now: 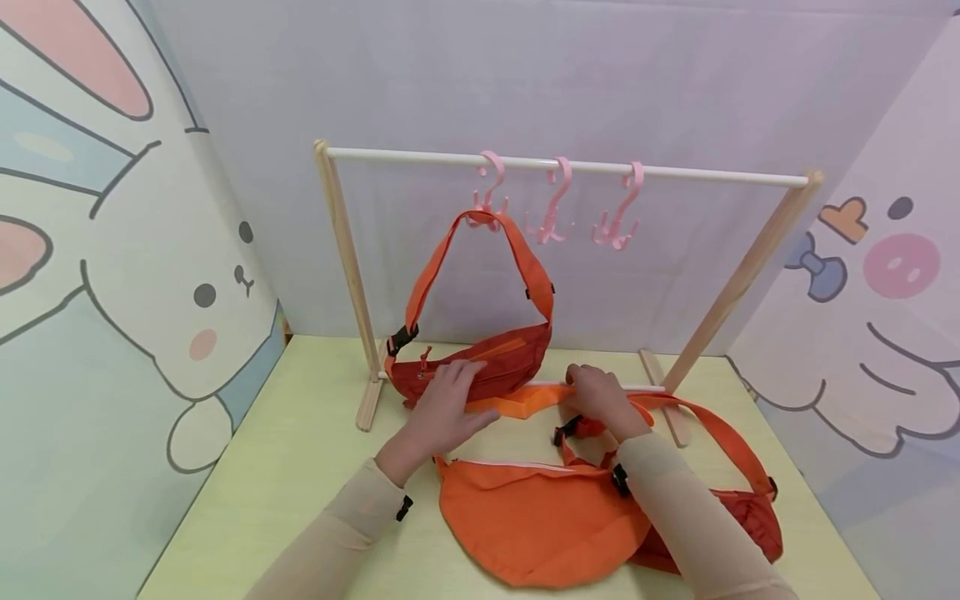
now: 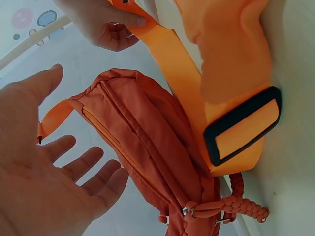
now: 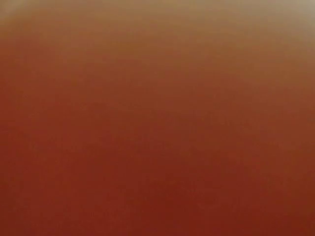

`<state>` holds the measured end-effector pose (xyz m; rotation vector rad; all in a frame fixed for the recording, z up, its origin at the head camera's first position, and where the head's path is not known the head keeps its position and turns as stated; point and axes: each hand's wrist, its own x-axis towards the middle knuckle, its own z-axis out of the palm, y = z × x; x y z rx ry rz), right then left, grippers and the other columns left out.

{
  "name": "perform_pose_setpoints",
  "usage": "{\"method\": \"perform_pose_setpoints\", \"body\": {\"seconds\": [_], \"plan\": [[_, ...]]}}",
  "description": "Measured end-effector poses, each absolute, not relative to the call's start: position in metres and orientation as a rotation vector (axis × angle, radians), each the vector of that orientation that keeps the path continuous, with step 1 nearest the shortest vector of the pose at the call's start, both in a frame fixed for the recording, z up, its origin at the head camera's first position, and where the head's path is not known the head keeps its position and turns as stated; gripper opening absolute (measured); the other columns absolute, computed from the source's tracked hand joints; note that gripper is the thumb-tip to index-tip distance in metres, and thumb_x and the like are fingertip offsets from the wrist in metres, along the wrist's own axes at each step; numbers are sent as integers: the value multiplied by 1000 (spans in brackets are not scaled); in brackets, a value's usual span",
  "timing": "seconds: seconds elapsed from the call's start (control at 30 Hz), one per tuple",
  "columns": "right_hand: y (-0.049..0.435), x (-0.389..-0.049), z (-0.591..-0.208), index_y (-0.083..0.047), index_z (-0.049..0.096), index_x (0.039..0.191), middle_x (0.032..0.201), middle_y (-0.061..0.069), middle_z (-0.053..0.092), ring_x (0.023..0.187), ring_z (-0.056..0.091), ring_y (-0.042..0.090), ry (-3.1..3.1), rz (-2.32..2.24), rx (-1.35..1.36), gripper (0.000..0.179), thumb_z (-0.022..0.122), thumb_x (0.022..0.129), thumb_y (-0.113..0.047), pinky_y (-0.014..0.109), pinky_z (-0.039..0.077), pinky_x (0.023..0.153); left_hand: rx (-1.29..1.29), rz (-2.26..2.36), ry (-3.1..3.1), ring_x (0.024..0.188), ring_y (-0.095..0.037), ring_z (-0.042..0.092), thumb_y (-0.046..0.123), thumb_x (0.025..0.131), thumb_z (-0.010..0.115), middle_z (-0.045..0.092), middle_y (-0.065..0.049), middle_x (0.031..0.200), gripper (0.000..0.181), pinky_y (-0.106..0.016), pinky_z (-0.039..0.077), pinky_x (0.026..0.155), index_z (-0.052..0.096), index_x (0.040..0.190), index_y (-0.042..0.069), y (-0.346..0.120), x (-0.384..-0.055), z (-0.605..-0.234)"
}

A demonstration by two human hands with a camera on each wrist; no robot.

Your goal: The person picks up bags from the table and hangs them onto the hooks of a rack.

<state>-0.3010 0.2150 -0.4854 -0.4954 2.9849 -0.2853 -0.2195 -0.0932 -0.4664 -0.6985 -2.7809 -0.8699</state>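
Observation:
A dark red waist bag [image 1: 517, 358] hangs by its orange strap from the leftmost pink hook [image 1: 491, 179]. My left hand [image 1: 446, 408] is in front of this bag, fingers extended; in the left wrist view its palm [image 2: 44, 182] faces the bag with nothing in it. With thumb and curled fingers, my right hand [image 1: 600, 396] grips a bright orange strap [image 2: 172, 64] behind the orange waist bag [image 1: 540, 525]. That half-round bag lies on the table below both hands. Blurred red-orange fills the right wrist view.
A rack with a white rail [image 1: 420, 156] and wooden posts stands at the back; two more pink hooks [image 1: 555, 204] hang on it. Under my right forearm lies another dark red bag [image 1: 757, 525], its strap [image 1: 723, 429] looping behind. Cartoon-printed panels [image 1: 202, 367] flank the table.

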Motion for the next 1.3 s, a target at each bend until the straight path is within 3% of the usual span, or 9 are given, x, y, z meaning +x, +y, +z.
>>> {"method": "perform_pose_setpoints", "body": {"seconds": [0.13,0.27,0.43,0.67,0.87,1.07,1.3], "plan": [[217,-302,-490,-10,65,97,86,4,60,80,55,25,2987,-266,-559,15,80,94,-8,49,50,76,-696,-840,-2792,132,-32,47,48,95,80,51,-11,146,79,-52,46,110,47,155,9,-91,-218,-469],[218,-301,-491,-12,57,88,76,3,51,71,50,22,2984,-277,-645,22,74,96,-2,41,44,66,-703,-845,-2832,118,-27,54,47,96,79,59,-10,132,66,-46,50,103,56,143,8,-90,-217,-470],[219,-298,-488,-15,51,87,70,1,48,61,48,21,2993,-316,-722,29,77,94,-7,36,39,59,-738,-894,-2921,106,-20,57,44,97,78,63,-8,123,54,-40,55,95,63,134,8,-88,-217,-473],[214,-289,-479,-15,46,85,71,1,43,60,41,18,3008,-386,-871,31,74,92,-3,34,34,58,-782,-937,-2952,118,-23,58,41,97,79,62,-9,132,56,-45,52,106,62,139,7,-84,-216,-477],[207,-276,-469,-16,41,84,75,1,39,62,36,17,3001,-398,-937,40,79,91,-3,32,31,58,-819,-934,-2938,130,-29,53,41,96,80,57,-12,143,68,-49,47,111,55,150,8,-80,-214,-476],[199,-262,-456,-18,46,89,79,-2,45,66,44,16,2967,-431,-960,39,83,90,-5,32,39,62,-830,-885,-2951,134,-29,50,48,92,83,52,-7,149,83,-50,46,112,47,158,14,-73,-215,-479],[189,-245,-445,-21,50,94,85,-8,50,67,48,11,2941,-425,-1028,37,86,90,-11,29,46,65,-871,-900,-2928,135,-29,48,44,89,87,52,-8,149,89,-55,44,112,43,161,15,-65,-214,-484]]}}
